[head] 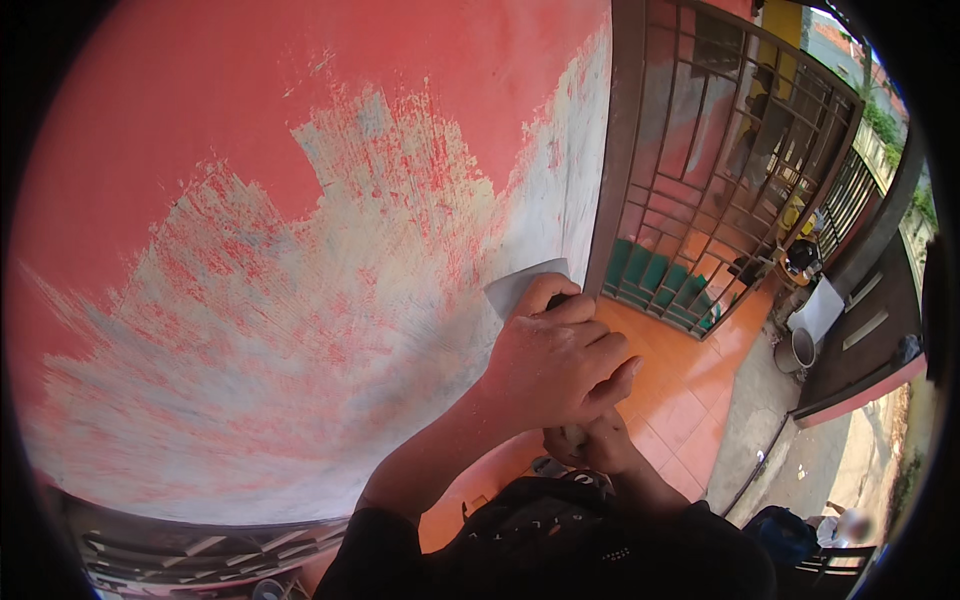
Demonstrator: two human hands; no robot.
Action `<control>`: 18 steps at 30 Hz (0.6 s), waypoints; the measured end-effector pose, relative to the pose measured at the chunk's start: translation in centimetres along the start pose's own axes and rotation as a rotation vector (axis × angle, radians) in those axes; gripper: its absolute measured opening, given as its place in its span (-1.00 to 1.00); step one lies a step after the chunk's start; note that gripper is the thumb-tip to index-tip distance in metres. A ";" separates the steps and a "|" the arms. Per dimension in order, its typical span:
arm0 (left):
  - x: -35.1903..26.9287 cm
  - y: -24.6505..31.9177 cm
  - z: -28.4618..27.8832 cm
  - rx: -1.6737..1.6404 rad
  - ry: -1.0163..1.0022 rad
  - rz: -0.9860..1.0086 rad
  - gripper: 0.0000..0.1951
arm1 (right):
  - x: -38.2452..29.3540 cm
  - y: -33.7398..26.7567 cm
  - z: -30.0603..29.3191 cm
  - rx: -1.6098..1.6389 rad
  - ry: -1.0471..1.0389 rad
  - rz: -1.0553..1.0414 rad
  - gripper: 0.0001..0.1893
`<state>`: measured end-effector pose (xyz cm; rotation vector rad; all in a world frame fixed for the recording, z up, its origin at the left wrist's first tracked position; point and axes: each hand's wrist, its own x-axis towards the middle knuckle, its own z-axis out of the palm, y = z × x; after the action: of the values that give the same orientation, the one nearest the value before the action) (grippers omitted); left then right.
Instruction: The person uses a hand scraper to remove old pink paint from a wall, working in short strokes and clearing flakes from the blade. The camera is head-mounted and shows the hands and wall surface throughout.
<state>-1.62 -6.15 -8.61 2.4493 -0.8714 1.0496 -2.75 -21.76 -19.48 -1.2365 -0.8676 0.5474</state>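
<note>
My left hand (555, 360) grips a scraper with a wide, flat grey blade (521, 285), its fingers wrapped around a dark handle that is mostly hidden. The blade lies at the surface of a red-painted wall (187, 90); whether it presses flat cannot be told. A broad, ragged patch of whitish and cream coating (300, 360) streaked with red covers the wall's lower part. Just below the left hand, near my torso, my right hand (600, 442) has its fingers curled. A pale spot shows among them, but I cannot tell whether it holds something.
A brown metal grille door (697, 150) stands right of the wall, above orange floor tiles (675, 405). Farther right are a grey bucket (795, 350) and a white panel (816, 307). A person (829, 531) is at the lower right, beside a dark blue bag (784, 534).
</note>
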 end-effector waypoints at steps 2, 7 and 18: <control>3.0 -0.8 -0.1 0.042 0.028 0.003 -0.76 | 2.2 -1.2 -1.3 0.205 -0.011 -0.007 -0.44; 5.5 -3.5 0.8 0.113 0.077 -0.054 -0.81 | 5.5 -3.4 -3.6 0.416 -0.065 0.065 -0.29; 6.5 -3.7 1.0 0.137 0.038 -0.155 -0.77 | 6.6 -3.6 -5.4 0.494 -0.154 0.106 -0.41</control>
<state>4.84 -6.50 -4.77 2.5519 -0.6051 1.1293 5.13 -20.82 -14.71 -0.7982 -0.7374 0.8918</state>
